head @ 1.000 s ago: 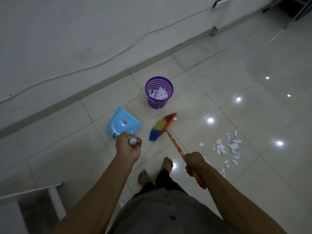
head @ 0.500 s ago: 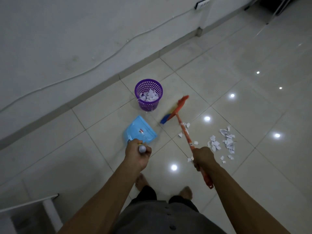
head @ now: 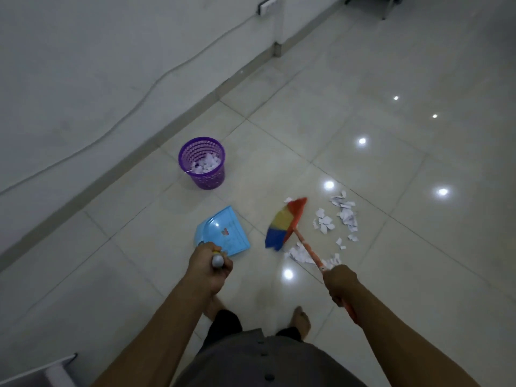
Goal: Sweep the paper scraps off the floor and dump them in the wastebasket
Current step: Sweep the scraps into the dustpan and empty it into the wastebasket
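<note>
White paper scraps lie scattered on the tiled floor to the right of the broom head, and a few more scraps sit by its handle. My right hand grips the orange handle of a broom with red, yellow and blue bristles, its head down near the floor. My left hand holds the upright handle of a light blue dustpan, which sits left of the broom. A purple mesh wastebasket stands beyond the dustpan and holds paper scraps.
A white wall with a cable running along it and a grey skirting board borders the floor on the left. My bare feet stand below the hands. A white frame corner shows at the bottom left.
The broom head has swung right and toward me, from beside the wastebasket to next to the scrap pile. I have stepped away from the wastebasket, with the dustpan following in my left hand.
</note>
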